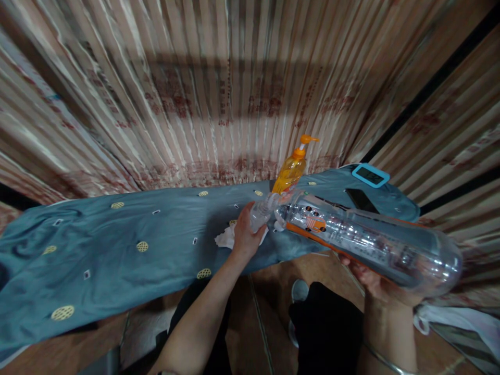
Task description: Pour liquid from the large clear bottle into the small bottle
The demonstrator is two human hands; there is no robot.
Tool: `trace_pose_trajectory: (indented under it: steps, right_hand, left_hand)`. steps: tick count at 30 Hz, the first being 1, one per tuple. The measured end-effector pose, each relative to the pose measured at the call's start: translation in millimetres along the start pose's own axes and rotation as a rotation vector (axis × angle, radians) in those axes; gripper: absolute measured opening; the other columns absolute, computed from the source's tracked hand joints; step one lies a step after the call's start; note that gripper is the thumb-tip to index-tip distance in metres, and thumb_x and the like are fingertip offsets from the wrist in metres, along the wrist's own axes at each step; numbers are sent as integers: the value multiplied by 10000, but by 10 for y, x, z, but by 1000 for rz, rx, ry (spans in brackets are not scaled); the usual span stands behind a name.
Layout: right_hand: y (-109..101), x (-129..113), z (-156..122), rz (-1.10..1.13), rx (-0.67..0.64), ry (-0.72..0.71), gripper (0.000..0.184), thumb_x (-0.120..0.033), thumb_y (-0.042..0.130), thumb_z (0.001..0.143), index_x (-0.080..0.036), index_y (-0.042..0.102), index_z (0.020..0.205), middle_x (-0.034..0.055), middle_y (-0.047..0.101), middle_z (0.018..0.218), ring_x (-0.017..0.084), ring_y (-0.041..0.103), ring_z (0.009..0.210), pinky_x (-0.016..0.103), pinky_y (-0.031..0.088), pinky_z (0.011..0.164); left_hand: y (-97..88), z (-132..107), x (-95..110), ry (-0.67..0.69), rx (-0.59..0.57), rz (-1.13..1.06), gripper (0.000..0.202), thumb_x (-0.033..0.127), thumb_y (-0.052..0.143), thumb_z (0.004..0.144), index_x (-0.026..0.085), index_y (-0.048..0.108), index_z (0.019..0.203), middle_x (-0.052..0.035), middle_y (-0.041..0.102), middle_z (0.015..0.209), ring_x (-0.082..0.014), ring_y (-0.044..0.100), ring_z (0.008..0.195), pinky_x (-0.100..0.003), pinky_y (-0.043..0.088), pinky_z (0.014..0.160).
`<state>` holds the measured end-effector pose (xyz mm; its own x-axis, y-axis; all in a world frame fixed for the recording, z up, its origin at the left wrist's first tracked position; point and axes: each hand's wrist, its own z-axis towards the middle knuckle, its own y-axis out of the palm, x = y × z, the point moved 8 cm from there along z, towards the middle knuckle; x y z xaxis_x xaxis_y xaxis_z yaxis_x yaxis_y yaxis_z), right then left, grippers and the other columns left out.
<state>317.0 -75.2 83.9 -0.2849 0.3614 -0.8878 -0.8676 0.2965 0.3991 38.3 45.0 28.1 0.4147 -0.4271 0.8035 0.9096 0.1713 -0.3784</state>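
Observation:
My left hand is closed around a small clear plastic bottle above the blue cloth. My right hand supports a large clear plastic bottle with an orange and black printed label from below. This big bottle is tilted, its neck pointing left at the top of the small one. Whether the two mouths touch, I cannot tell. Beneath my left hand lies a crumpled white tissue or cloth. Just behind the bottles stands a pump bottle of yellow liquid with an orange pump head.
A blue patterned cloth covers the long narrow table. At its right end are a blue-framed digital display and a dark phone-like slab. Striped curtain-like sheeting hangs behind. A white plastic bag sits low on the right.

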Motion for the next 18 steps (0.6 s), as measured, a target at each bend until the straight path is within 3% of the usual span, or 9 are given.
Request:
trace_pose_trajectory:
  steps: [10,18]
  right_hand:
    - [-59,15,-7,12,40,-6,557,-751,760,531,-328,688,886,-17,672,734,198,604,532,382,543,455]
    - [-13,-19,-9,-32,8,-17,519,-759,735,557,-297,688,790,18,669,702,196,586,499,369,531,444]
  left_hand:
    - [7,9,14,-4,-17,-6,621,171,719,740,197,491,1316,-117,656,1290,-293,641,1195,-478,518,1042]
    - [7,4,6,7,-11,6,636,178,726,733,207,486,1322,-102,660,1284,-287,642,1195,-472,518,1041]
